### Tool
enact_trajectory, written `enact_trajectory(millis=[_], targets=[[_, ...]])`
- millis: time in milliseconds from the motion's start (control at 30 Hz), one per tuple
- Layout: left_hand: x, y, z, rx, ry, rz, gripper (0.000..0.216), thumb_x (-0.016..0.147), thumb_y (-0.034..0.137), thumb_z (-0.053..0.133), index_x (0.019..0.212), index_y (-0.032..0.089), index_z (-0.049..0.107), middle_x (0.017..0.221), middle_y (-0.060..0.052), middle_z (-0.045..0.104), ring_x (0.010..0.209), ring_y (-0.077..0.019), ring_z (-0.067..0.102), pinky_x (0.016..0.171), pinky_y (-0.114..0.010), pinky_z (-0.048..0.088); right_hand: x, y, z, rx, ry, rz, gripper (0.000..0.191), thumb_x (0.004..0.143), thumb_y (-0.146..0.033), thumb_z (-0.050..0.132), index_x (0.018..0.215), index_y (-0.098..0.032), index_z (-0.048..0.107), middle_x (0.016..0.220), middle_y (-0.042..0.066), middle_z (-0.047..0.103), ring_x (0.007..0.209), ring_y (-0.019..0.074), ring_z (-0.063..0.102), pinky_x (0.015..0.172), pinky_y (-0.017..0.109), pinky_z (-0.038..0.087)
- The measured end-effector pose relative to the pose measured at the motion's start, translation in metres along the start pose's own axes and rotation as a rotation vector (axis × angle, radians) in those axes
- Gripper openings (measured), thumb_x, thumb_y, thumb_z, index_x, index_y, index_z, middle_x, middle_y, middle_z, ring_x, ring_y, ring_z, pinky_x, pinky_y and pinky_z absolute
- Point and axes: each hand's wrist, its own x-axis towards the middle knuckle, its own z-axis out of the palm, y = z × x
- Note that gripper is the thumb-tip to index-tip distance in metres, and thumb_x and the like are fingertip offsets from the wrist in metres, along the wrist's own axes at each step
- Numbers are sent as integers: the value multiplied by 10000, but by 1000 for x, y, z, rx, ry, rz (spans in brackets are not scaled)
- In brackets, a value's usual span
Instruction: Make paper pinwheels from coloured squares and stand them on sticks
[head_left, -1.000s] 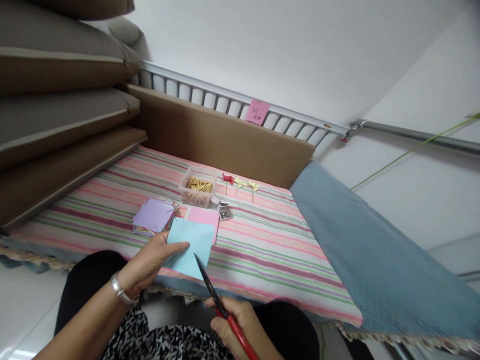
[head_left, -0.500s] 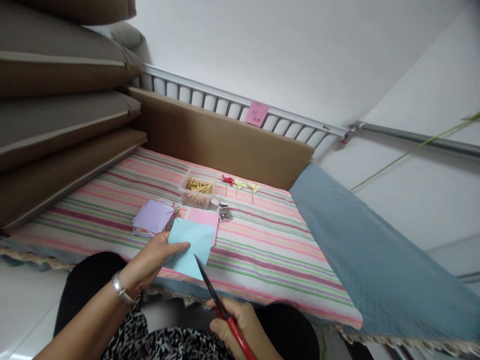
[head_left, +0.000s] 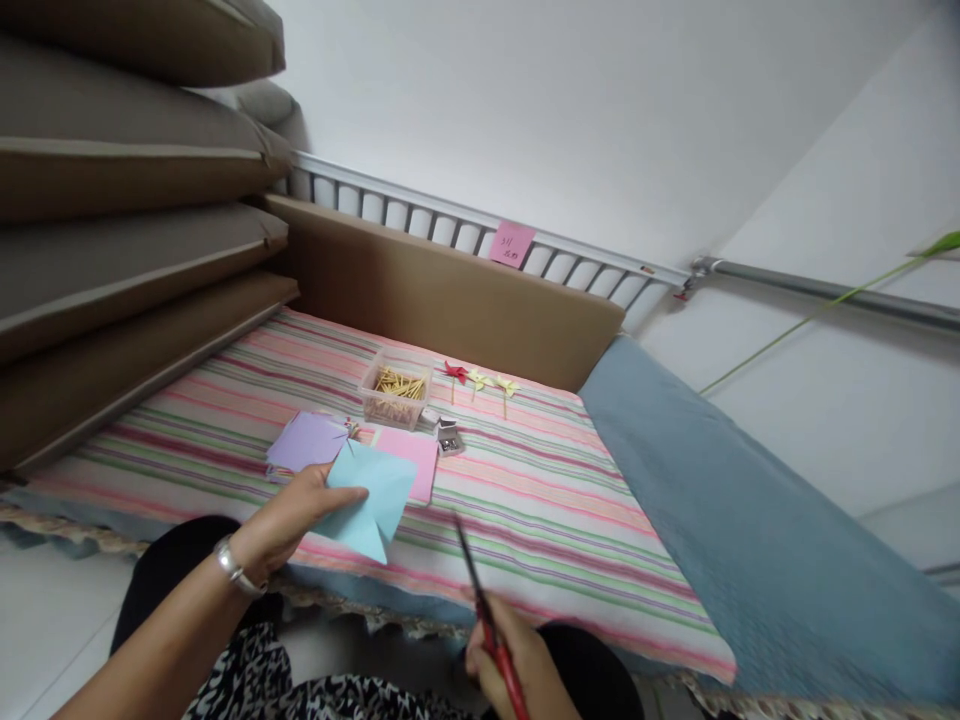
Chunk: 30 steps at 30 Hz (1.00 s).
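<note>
A light blue sheet of paper is pinched in my left hand, thumb on top. Its lower right corner shows a cut, with the edges slightly parted. My right hand grips red-handled scissors, blades together and pointing up and away, apart from the paper. Beyond the blue sheet lie a stack of purple paper and pink paper on the striped cloth. Small metal pieces sit in a little open box beside the pink paper.
A clear plastic tub of wooden sticks stands farther back. To its right lie a red pinwheel and two yellow pinwheels. A brown cushion panel borders the back, stacked cushions rise at the left.
The scissors have moved right, away from the blue paper, with my right hand. My left hand has shifted slightly left with the sheet, whose cut corner now shows parted.
</note>
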Motion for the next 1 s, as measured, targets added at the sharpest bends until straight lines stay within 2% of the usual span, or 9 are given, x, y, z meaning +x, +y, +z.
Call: enact_trajectory(millis=[100,133,267,367,500,633,733,900,1000], targets=[[1,-7,7,105,-128,-81,253,620,293,709,790,111,662,697,-78,727,574,-202,643,570,-287,481,8,3,-10,110,170,-68,491,770,-181,523,1243,-241,405,1176,83,557,1049,197,539,933,343,390],[3,-11,11,138,-179,-102,251,618,288,707,792,112,665,704,-76,728,575,-199,641,563,-280,475,14,-2,-12,156,190,-88,482,761,-191,547,1220,-242,407,1178,85,552,1063,205,534,942,363,387],[9,-23,27,208,-377,-125,267,622,258,702,854,127,678,725,-46,726,570,-164,619,543,-238,448,42,-36,-13,360,190,-103,427,720,-207,600,1115,-225,439,939,30,588,821,168,592,732,294,481],[10,-23,31,198,-448,-133,312,620,255,708,908,139,678,745,-38,728,577,-159,617,551,-236,448,57,-57,-8,375,95,-57,389,672,-130,589,1035,-225,488,763,-43,527,582,93,515,537,206,422],[6,-19,25,126,-350,-110,283,617,274,732,842,113,675,726,-55,720,609,-171,626,588,-255,471,63,-61,3,507,102,-80,338,673,-109,532,989,-216,482,762,-44,530,559,86,495,512,198,390],[-1,-28,26,-228,-148,-58,225,684,321,697,831,154,664,755,-40,714,648,-164,633,610,-271,501,65,-57,16,737,266,-123,313,705,-197,560,1002,-212,462,825,-20,564,688,121,563,619,226,435],[-7,-40,41,-443,-34,-44,161,677,286,713,805,195,677,815,-17,722,723,-153,647,669,-257,511,65,-56,26,852,387,-135,309,741,-225,548,1032,-214,445,892,0,584,790,146,591,724,267,457],[-11,-48,66,-415,-62,-53,284,651,271,728,911,165,690,883,-68,735,808,-207,658,755,-307,503,64,-55,40,849,425,-147,350,724,-256,583,1041,-206,444,932,23,592,861,175,598,800,312,462],[-8,-44,67,-376,-34,-25,309,654,261,720,933,134,684,867,-92,739,805,-224,663,771,-315,491,62,-51,41,839,424,-90,356,713,-290,608,1025,-203,459,865,3,573,794,152,595,726,266,473]])
